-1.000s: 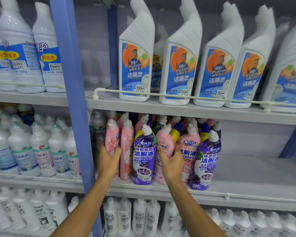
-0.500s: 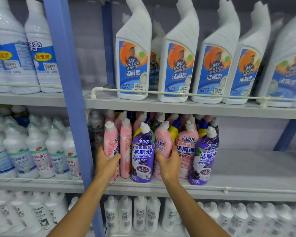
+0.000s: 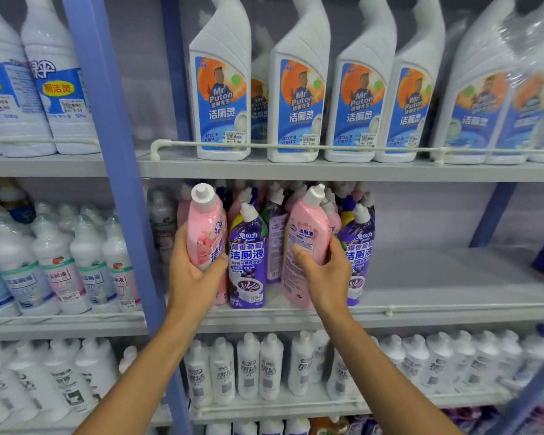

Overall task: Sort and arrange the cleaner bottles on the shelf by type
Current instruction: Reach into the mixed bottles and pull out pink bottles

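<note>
both pink bottles sit higher than half a second ago: they stood in the row, now each white cap pokes above its neighbours. left hand [image 3: 195, 271] wraps round the middle of the left pink cleaner bottle [image 3: 203, 233], which is near upright. right hand [image 3: 327, 274] grips the right pink cleaner bottle [image 3: 307, 233] at its waist, thumb on the label, top tilted right (can't tell if its base clears the shelf). a purple grape cleaner bottle [image 3: 247, 262] stands between them on the middle shelf [image 3: 453, 296]. a second purple bottle [image 3: 360, 246] is just behind the right hand. white mr puton bottles [image 3: 222, 98] line the shelf above.
</note>
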A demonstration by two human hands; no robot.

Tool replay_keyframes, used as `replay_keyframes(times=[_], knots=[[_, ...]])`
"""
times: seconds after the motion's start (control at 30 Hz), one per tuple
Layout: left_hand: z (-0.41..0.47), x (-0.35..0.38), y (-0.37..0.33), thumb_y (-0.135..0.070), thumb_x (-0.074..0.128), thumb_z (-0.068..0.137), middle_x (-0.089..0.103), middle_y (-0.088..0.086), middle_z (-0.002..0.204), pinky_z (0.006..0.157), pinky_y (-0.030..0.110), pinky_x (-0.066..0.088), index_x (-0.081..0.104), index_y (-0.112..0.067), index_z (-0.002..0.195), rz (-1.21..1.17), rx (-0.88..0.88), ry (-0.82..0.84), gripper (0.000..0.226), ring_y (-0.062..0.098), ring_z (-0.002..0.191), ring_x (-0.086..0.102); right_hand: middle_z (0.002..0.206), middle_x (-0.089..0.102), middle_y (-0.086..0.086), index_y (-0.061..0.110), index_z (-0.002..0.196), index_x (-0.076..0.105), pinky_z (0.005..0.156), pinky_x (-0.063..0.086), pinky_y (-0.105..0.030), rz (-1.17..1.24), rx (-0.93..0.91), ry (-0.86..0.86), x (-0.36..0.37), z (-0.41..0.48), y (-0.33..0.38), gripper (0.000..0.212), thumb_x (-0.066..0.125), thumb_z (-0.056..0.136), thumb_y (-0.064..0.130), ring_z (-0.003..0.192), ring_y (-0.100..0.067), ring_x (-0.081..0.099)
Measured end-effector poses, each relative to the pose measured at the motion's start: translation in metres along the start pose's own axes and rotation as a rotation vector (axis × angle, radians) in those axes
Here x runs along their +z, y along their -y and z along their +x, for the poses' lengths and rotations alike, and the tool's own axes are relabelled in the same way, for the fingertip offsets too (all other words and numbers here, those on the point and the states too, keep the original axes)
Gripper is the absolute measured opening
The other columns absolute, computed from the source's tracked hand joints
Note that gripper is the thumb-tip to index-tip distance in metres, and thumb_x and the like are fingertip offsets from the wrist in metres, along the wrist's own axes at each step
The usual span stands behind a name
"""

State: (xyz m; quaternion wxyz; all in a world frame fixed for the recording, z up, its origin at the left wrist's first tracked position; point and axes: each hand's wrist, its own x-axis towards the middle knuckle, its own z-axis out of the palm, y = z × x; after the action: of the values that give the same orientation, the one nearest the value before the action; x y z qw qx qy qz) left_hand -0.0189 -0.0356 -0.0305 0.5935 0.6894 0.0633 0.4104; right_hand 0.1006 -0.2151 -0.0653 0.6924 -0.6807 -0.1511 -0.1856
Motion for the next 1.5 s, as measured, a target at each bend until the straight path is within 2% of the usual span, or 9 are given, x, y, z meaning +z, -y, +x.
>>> replay_keyframes(times=[0.2, 0.43, 0.63, 0.8, 1.0, 1.13, 1.23, 1.37, 1.5], knots=[[-0.027, 0.065, -0.025, 0.006, 0.072, 0.087, 0.073, -0.006, 0.117, 0.092, 0.031, 0.057, 0.052, -0.021, 0.138, -0.132, -0.053, 0.159, 0.061, 0.009, 0.107, 0.071, 0.102, 0.077, 0.004, 0.021, 0.113, 0.069, 0.08, 0.064, -0.044, 0.023, 0.062, -0.048, -0.055, 0.001, -0.002, 0.035, 0.086, 0.082, 0.025, 0.091, -0.015, 0.074], [-0.052, 0.18, -0.023, 0.009, 0.072, 0.086, 0.076, -0.011, 0.109, 0.082, 0.022, 0.059, 0.055, -0.023, 0.134, -0.182, -0.129, 0.32, 0.06, 0.006, 0.1, 0.073, 0.097, 0.078, 0.004, 0.019, 0.109, 0.071, 0.075, 0.064, -0.036, 0.05, 0.038, -0.064, -0.156, 0.039, 0.008, 0.031, 0.086, 0.083, 0.023, 0.086, -0.015, 0.076], [-0.07, 0.314, -0.013, 0.006, 0.075, 0.083, 0.075, -0.005, 0.115, 0.093, 0.035, 0.056, 0.058, -0.026, 0.129, -0.171, -0.173, 0.386, 0.059, 0.013, 0.107, 0.072, 0.098, 0.077, 0.003, 0.017, 0.11, 0.071, 0.077, 0.063, -0.035, -0.017, -0.001, -0.091, -0.268, 0.101, -0.017, 0.033, 0.087, 0.082, 0.021, 0.089, -0.016, 0.075], [-0.074, 0.425, 0.002, 0.006, 0.078, 0.078, 0.077, 0.0, 0.104, 0.085, 0.033, 0.059, 0.062, -0.022, 0.117, -0.123, -0.222, 0.389, 0.051, 0.016, 0.096, 0.074, 0.096, 0.075, 0.006, 0.02, 0.107, 0.067, 0.077, 0.06, -0.028, -0.076, -0.019, -0.097, -0.356, 0.153, -0.048, 0.035, 0.089, 0.079, 0.018, 0.087, -0.013, 0.073], [-0.074, 0.522, 0.034, -0.002, 0.082, 0.068, 0.078, -0.002, 0.099, 0.082, 0.036, 0.06, 0.064, -0.024, 0.112, -0.054, -0.302, 0.394, 0.052, 0.02, 0.093, 0.075, 0.098, 0.073, 0.004, 0.021, 0.108, 0.066, 0.078, 0.061, -0.037, -0.152, 0.075, -0.189, -0.432, 0.211, -0.106, 0.033, 0.086, 0.081, 0.023, 0.088, -0.013, 0.071], [-0.071, 0.558, 0.057, -0.001, 0.084, 0.069, 0.077, -0.003, 0.1, 0.081, 0.035, 0.061, 0.064, -0.029, 0.106, 0.005, -0.308, 0.377, 0.05, 0.02, 0.092, 0.075, 0.099, 0.071, 0.004, 0.015, 0.115, 0.063, 0.07, 0.05, -0.02, -0.222, 0.124, -0.212, -0.452, 0.231, -0.137, 0.04, 0.084, 0.081, 0.016, 0.082, 0.004, 0.065], [-0.065, 0.577, 0.07, 0.005, 0.08, 0.077, 0.075, -0.009, 0.101, 0.075, 0.021, 0.057, 0.062, -0.031, 0.108, 0.029, -0.287, 0.429, 0.05, 0.007, 0.089, 0.073, 0.106, 0.069, 0.002, 0.011, 0.123, 0.06, 0.067, 0.045, -0.004, -0.229, 0.123, -0.224, -0.455, 0.243, -0.148, 0.047, 0.083, 0.083, 0.014, 0.086, 0.008, 0.063], [-0.057, 0.588, 0.077, 0.009, 0.075, 0.082, 0.072, -0.014, 0.105, 0.07, 0.008, 0.052, 0.058, -0.025, 0.122, 0.031, -0.259, 0.519, 0.055, -0.006, 0.088, 0.071, 0.105, 0.067, 0.01, 0.018, 0.123, 0.056, 0.07, 0.046, -0.003, -0.236, 0.093, -0.165, -0.446, 0.244, -0.159, 0.049, 0.083, 0.083, 0.009, 0.088, 0.015, 0.063], [-0.053, 0.593, 0.083, 0.001, 0.083, 0.078, 0.072, -0.01, 0.104, 0.068, 0.011, 0.053, 0.055, -0.023, 0.115, 0.011, -0.27, 0.479, 0.052, 0.002, 0.09, 0.071, 0.101, 0.069, 0.01, 0.023, 0.115, 0.059, 0.069, 0.049, -0.007, -0.229, 0.098, -0.05, -0.449, 0.253, -0.165, 0.041, 0.079, 0.085, 0.003, 0.084, 0.011, 0.067]])
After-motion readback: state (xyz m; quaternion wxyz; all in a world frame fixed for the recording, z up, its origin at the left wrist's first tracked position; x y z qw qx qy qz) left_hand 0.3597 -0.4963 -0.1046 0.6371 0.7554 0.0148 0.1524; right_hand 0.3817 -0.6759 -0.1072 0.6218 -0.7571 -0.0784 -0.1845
